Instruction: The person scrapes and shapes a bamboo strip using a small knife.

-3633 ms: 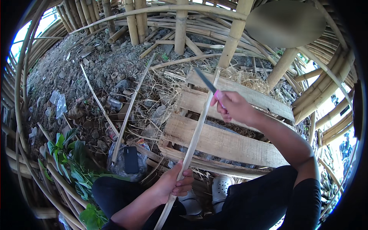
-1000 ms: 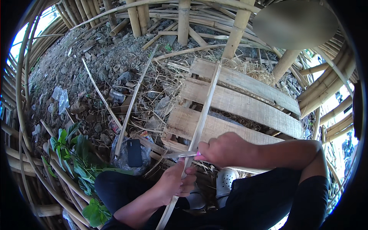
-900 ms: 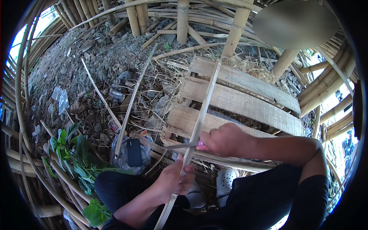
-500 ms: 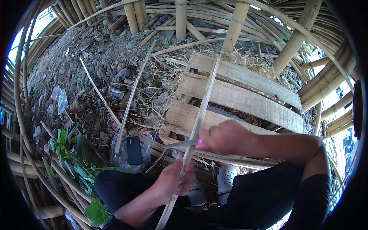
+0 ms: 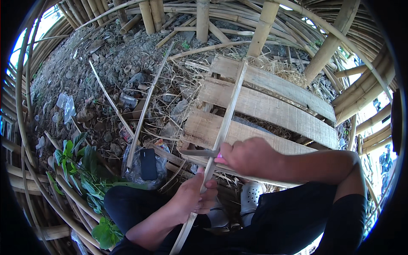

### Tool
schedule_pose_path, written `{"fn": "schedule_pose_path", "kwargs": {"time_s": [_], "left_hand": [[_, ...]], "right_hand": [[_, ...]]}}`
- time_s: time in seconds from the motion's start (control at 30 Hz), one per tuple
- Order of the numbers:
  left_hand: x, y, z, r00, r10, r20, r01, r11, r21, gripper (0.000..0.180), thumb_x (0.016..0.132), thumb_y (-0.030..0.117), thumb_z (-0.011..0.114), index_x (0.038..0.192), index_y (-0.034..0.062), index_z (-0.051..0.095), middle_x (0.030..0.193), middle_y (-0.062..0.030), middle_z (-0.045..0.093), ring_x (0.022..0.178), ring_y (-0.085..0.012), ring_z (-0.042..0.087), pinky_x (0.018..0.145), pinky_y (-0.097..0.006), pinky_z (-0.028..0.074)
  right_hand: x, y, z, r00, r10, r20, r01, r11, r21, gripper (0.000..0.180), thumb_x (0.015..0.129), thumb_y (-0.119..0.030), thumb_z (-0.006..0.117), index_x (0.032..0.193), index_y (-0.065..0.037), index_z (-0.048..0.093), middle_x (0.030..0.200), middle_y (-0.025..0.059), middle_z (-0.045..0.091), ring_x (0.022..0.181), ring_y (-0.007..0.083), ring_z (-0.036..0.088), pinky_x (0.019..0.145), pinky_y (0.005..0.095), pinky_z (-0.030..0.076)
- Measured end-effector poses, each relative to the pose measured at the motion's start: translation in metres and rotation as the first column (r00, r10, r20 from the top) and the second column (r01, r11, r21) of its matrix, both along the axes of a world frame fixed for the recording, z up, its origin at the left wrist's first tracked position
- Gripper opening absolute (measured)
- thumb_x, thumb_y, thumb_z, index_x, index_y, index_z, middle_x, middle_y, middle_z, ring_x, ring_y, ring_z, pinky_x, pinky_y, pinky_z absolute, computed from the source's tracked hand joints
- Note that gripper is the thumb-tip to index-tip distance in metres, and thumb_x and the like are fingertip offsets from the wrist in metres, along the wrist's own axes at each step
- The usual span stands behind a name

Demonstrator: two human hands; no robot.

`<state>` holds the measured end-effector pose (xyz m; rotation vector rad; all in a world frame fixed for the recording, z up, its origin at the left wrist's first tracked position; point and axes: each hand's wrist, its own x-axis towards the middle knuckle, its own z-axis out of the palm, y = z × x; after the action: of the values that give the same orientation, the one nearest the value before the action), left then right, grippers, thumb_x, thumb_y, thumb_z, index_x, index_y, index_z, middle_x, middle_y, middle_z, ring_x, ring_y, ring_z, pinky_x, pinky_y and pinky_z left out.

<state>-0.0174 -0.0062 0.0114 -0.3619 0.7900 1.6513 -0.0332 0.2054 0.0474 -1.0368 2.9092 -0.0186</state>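
Note:
A long, pale bamboo strip (image 5: 228,114) slants from my lap up across a slatted wooden pallet. My left hand (image 5: 192,196) is wrapped round its lower part, thumb along the strip. In my right hand (image 5: 250,156) is a knife (image 5: 199,153) with a pink handle, mostly hidden by the fingers. Its blade points left and lies across the strip, a little above my left hand. The wooden pallet (image 5: 272,106) sits beneath and beyond the strip's upper half.
A black phone (image 5: 148,165) rests on clear plastic at the left. Two more strips (image 5: 149,97) lie on the stony ground (image 5: 102,46). Leafy green stems (image 5: 85,170) are at the lower left. Bamboo posts (image 5: 202,21) and rails surround the spot. A pale clog (image 5: 251,197) shows below the pallet.
My right hand and the knife have shifted slightly up the strip, and the blade has turned a little. My left hand keeps its hold.

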Motion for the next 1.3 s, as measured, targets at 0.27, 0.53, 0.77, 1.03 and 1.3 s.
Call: {"fn": "schedule_pose_path", "kwargs": {"time_s": [0.27,0.53,0.77,1.03,1.3], "left_hand": [[0.001,-0.003,-0.003,1.0,-0.01,0.009,0.01,0.999,0.048,0.044,0.101,0.054,0.025,0.082,0.0171,0.038,0.059,0.0071,0.027,0.045,-0.0053,0.022,0.041,-0.022,0.017],[0.004,-0.002,0.001,1.0,-0.015,0.005,0.015,1.0,-0.001,0.045,0.101,0.056,0.025,0.083,0.0168,0.038,0.059,0.0073,0.026,0.045,-0.005,0.021,0.041,-0.021,0.017],[0.003,-0.002,0.0,1.0,-0.015,-0.01,0.015,0.999,0.032,0.045,0.101,0.056,0.026,0.084,0.0169,0.038,0.06,0.0074,0.026,0.045,-0.0048,0.022,0.041,-0.021,0.017],[0.007,-0.001,0.002,1.0,-0.026,-0.005,0.026,0.999,-0.018,0.049,0.099,0.06,0.023,0.079,0.0171,0.037,0.056,0.0073,0.025,0.043,-0.0041,0.02,0.038,-0.019,0.017],[0.003,0.003,0.001,0.999,-0.047,0.005,0.047,0.999,-0.016,0.05,0.099,0.061,0.024,0.079,0.0171,0.037,0.056,0.0075,0.025,0.043,-0.0043,0.02,0.038,-0.019,0.016]], "right_hand": [[0.005,-0.002,0.0,0.999,0.011,-0.043,-0.009,0.999,0.031,0.039,0.098,-0.038,0.045,0.081,-0.003,0.051,0.048,0.0057,0.053,0.041,0.0226,0.056,0.037,0.0365,0.042],[-0.004,0.004,-0.004,0.997,0.011,0.079,-0.014,0.999,0.03,0.041,0.1,-0.039,0.042,0.09,-0.001,0.052,0.05,0.0058,0.054,0.042,0.0239,0.057,0.039,0.0381,0.044],[-0.013,0.007,0.005,0.99,-0.054,0.127,0.048,0.997,0.054,0.041,0.099,-0.041,0.042,0.092,-0.001,0.051,0.05,0.007,0.054,0.042,0.0248,0.056,0.038,0.038,0.043],[-0.019,0.012,0.003,0.998,-0.011,0.064,0.004,0.995,0.101,0.045,0.099,-0.044,0.04,0.086,-0.004,0.052,0.048,0.0055,0.053,0.041,0.0249,0.056,0.038,0.0385,0.043],[-0.03,0.015,0.013,0.958,-0.18,0.222,0.117,0.955,0.271,0.048,0.102,-0.042,0.033,0.095,0.001,0.054,0.055,0.0055,0.058,0.049,0.0261,0.062,0.047,0.0397,0.05]]}}
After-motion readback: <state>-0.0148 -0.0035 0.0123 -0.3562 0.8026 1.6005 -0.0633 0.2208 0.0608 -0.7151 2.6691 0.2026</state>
